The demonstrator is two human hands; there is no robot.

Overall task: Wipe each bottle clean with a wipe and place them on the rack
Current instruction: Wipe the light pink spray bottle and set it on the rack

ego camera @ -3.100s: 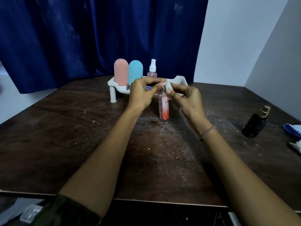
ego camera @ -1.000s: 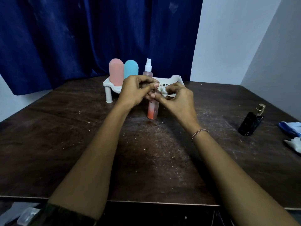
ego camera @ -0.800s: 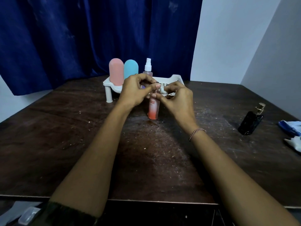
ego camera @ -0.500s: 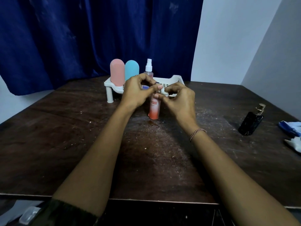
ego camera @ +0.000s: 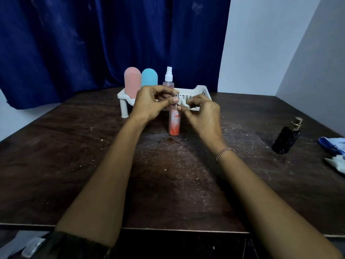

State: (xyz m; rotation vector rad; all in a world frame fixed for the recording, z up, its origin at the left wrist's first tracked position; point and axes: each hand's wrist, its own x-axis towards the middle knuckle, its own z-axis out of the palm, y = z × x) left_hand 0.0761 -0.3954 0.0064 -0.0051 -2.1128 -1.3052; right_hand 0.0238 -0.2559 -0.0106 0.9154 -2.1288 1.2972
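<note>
Both hands meet over the top of a slim pink-orange bottle (ego camera: 174,124) that stands upright on the dark table (ego camera: 74,165), its base showing below the fingers. The left hand (ego camera: 151,103) has its fingers curled, thumb and forefinger pinching the bottle's silver cap. The right hand (ego camera: 202,114) pinches a small white wipe (ego camera: 183,102) in its fingertips and holds it against the right side of that cap; a beaded bracelet (ego camera: 224,153) circles its wrist. Just behind both hands sits the white rack (ego camera: 199,90). On the rack, beyond the left hand, a pink rounded bottle (ego camera: 132,82) and a blue rounded bottle (ego camera: 149,77) stand side by side, and a clear spray bottle (ego camera: 169,79) with a white nozzle rises directly behind the left hand's knuckles. Well to the right of the right hand, a black bottle (ego camera: 285,137) with a gold pump stands on the table, and farther right lies a blue and white packet (ego camera: 333,144).
</note>
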